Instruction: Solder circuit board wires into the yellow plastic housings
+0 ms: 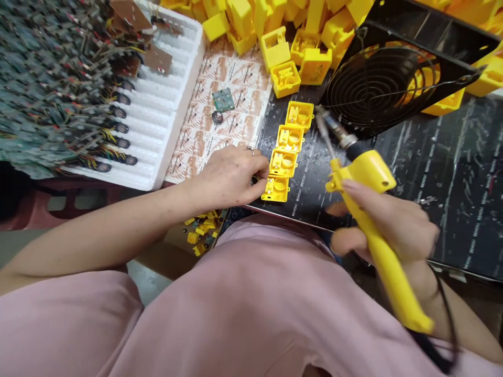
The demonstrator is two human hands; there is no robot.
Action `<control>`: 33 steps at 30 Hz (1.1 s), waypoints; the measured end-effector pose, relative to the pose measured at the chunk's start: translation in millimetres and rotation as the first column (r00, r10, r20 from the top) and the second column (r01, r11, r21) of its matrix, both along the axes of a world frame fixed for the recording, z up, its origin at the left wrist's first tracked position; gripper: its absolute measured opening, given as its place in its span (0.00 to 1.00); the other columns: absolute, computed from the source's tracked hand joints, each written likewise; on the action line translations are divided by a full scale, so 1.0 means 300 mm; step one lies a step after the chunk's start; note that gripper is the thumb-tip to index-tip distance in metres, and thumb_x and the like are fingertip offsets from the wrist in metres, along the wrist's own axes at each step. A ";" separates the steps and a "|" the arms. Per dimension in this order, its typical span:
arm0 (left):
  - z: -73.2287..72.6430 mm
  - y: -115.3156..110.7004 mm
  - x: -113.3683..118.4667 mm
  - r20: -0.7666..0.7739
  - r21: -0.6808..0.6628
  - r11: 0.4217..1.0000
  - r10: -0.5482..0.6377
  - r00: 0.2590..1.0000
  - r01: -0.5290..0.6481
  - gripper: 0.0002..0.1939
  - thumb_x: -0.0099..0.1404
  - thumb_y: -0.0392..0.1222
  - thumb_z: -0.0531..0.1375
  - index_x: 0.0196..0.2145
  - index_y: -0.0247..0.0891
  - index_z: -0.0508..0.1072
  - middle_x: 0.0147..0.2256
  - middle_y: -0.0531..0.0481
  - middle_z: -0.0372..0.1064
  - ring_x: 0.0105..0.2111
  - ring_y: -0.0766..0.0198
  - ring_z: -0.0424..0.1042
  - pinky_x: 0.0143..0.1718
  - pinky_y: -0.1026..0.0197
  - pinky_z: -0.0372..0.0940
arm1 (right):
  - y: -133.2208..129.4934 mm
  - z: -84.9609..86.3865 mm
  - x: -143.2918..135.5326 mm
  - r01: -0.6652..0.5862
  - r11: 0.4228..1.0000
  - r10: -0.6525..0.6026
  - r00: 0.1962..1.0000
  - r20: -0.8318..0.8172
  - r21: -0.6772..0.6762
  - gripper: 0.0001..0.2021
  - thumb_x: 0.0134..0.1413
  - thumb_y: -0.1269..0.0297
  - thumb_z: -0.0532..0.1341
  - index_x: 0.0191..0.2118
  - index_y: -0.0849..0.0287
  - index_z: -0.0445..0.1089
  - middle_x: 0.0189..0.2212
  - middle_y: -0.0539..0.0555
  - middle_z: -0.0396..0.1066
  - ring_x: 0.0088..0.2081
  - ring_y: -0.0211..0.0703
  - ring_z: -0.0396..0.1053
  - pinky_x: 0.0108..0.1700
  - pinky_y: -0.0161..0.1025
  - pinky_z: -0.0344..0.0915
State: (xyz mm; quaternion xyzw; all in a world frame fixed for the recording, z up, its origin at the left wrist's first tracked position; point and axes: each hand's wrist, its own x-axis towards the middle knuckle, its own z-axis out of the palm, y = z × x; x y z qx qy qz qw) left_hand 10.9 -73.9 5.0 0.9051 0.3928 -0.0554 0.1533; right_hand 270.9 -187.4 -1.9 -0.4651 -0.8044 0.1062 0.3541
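Observation:
My right hand [387, 225] is wrapped round the yellow handle of a soldering gun [375, 167], its metal tip pointing up and to the left over the bench. My left hand [236, 175] is at the bench edge, fingers pinched together beside the nearest yellow plastic casing [276, 188]. A small dark round part shows partly under those fingers; the fingers hide most of it. Beyond that casing, more open yellow casings [290, 137] run in a slanting row, each with a round grille inside.
A white foam tray [173, 99] at left bears many wired circuit boards. One green circuit board [222, 99] and a small round speaker [217, 117] lie on patterned paper. A black fan [369, 89] stands at right, before heaped yellow casings [275, 47]. Below the bench is a box of yellow pieces [202, 228].

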 end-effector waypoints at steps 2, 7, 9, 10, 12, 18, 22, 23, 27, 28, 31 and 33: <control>0.005 0.001 0.003 -0.017 -0.013 1.000 0.005 1.000 -0.005 0.13 0.65 0.42 0.55 0.36 0.38 0.79 0.31 0.46 0.77 0.37 0.51 0.78 0.39 0.55 0.66 | 0.038 -0.016 -0.032 -0.029 0.994 0.017 0.994 0.109 0.107 0.13 0.72 0.58 0.62 0.56 0.55 0.72 0.28 0.46 0.75 0.27 0.36 0.73 0.35 0.35 0.69; 0.009 0.008 -0.002 -0.017 -0.050 0.998 0.040 0.999 -0.041 0.13 0.66 0.45 0.56 0.37 0.39 0.79 0.32 0.47 0.77 0.37 0.52 0.78 0.38 0.56 0.65 | 0.111 -0.100 -0.132 -0.073 0.977 0.024 0.971 0.237 0.202 0.10 0.71 0.55 0.64 0.49 0.55 0.74 0.35 0.52 0.77 0.37 0.43 0.73 0.36 0.37 0.66; 0.006 0.013 -0.017 0.046 -0.091 0.995 0.044 0.998 -0.040 0.13 0.65 0.46 0.57 0.38 0.38 0.80 0.33 0.47 0.78 0.37 0.54 0.78 0.39 0.58 0.66 | 0.118 -0.125 -0.167 -0.043 0.981 -0.013 0.959 0.282 0.191 0.13 0.71 0.53 0.62 0.51 0.56 0.73 0.36 0.53 0.76 0.38 0.45 0.72 0.36 0.38 0.65; 0.003 0.016 -0.027 0.095 -0.125 0.992 0.047 0.994 -0.035 0.13 0.65 0.46 0.58 0.39 0.38 0.80 0.34 0.48 0.79 0.37 0.56 0.78 0.39 0.59 0.66 | 0.117 -0.133 -0.181 -0.012 0.980 -0.048 0.954 0.296 0.197 0.13 0.72 0.52 0.62 0.51 0.56 0.73 0.35 0.53 0.75 0.37 0.45 0.71 0.35 0.38 0.64; -0.006 0.023 -0.050 0.209 -0.199 0.979 0.074 0.975 -0.032 0.13 0.66 0.44 0.58 0.40 0.38 0.80 0.35 0.50 0.80 0.35 0.61 0.77 0.39 0.63 0.66 | 0.111 -0.143 -0.201 0.044 0.976 -0.107 0.950 0.294 0.214 0.13 0.72 0.53 0.61 0.52 0.56 0.72 0.34 0.52 0.74 0.37 0.46 0.69 0.35 0.38 0.64; -0.049 0.031 -0.106 0.431 -0.170 0.985 0.112 0.896 -0.042 0.14 0.71 0.42 0.56 0.40 0.37 0.83 0.37 0.48 0.82 0.37 0.64 0.79 0.42 0.65 0.68 | 0.097 -0.161 -0.216 0.123 0.972 -0.174 0.949 0.262 0.202 0.15 0.71 0.50 0.62 0.52 0.56 0.73 0.33 0.51 0.73 0.35 0.45 0.68 0.35 0.39 0.64; -0.064 0.024 -0.114 0.473 0.002 1.000 -0.015 0.881 0.016 0.12 0.73 0.41 0.58 0.44 0.39 0.83 0.37 0.48 0.82 0.35 0.63 0.80 0.39 0.64 0.68 | 0.100 -0.156 -0.214 0.135 0.972 -0.174 0.964 0.202 0.193 0.20 0.68 0.45 0.64 0.52 0.57 0.71 0.34 0.52 0.75 0.34 0.45 0.70 0.34 0.39 0.66; -0.066 0.019 -0.111 0.469 0.020 1.000 -0.014 0.883 0.005 0.11 0.72 0.40 0.59 0.46 0.39 0.81 0.35 0.50 0.81 0.34 0.64 0.79 0.38 0.65 0.68 | 0.103 -0.149 -0.218 0.133 0.972 -0.164 0.974 0.154 0.194 0.21 0.67 0.45 0.64 0.53 0.57 0.71 0.35 0.52 0.76 0.35 0.44 0.72 0.35 0.39 0.68; -0.070 -0.005 -0.087 0.471 0.084 0.996 -0.027 0.882 -0.015 0.09 0.69 0.35 0.61 0.46 0.36 0.76 0.31 0.51 0.79 0.32 0.63 0.79 0.36 0.64 0.69 | 0.127 -0.110 -0.254 0.130 0.979 -0.120 0.990 -0.072 0.160 0.12 0.68 0.58 0.67 0.52 0.54 0.69 0.38 0.49 0.78 0.37 0.40 0.77 0.42 0.37 0.74; -0.072 -0.011 -0.082 0.467 0.115 0.993 -0.044 0.883 -0.011 0.07 0.69 0.35 0.61 0.45 0.36 0.75 0.31 0.51 0.79 0.32 0.61 0.79 0.36 0.63 0.69 | 0.134 -0.102 -0.266 0.131 0.982 -0.115 0.987 -0.116 0.139 0.11 0.68 0.61 0.67 0.51 0.53 0.69 0.39 0.48 0.79 0.37 0.39 0.78 0.42 0.36 0.75; -0.074 -0.020 -0.073 0.459 0.149 0.989 -0.060 0.886 -0.011 0.06 0.68 0.34 0.59 0.42 0.37 0.74 0.32 0.50 0.78 0.32 0.59 0.79 0.35 0.60 0.68 | 0.149 -0.099 -0.291 0.132 0.988 -0.112 0.969 -0.222 0.080 0.10 0.66 0.66 0.68 0.50 0.51 0.69 0.40 0.45 0.80 0.38 0.37 0.80 0.44 0.34 0.76; -0.070 -0.018 -0.073 0.496 0.068 0.997 -0.013 0.868 -0.023 0.07 0.66 0.33 0.60 0.42 0.37 0.74 0.32 0.51 0.78 0.32 0.60 0.79 0.35 0.61 0.68 | 0.151 -0.111 -0.296 0.126 0.991 -0.107 0.957 -0.269 0.051 0.12 0.66 0.69 0.68 0.50 0.51 0.69 0.39 0.44 0.80 0.38 0.35 0.80 0.45 0.32 0.76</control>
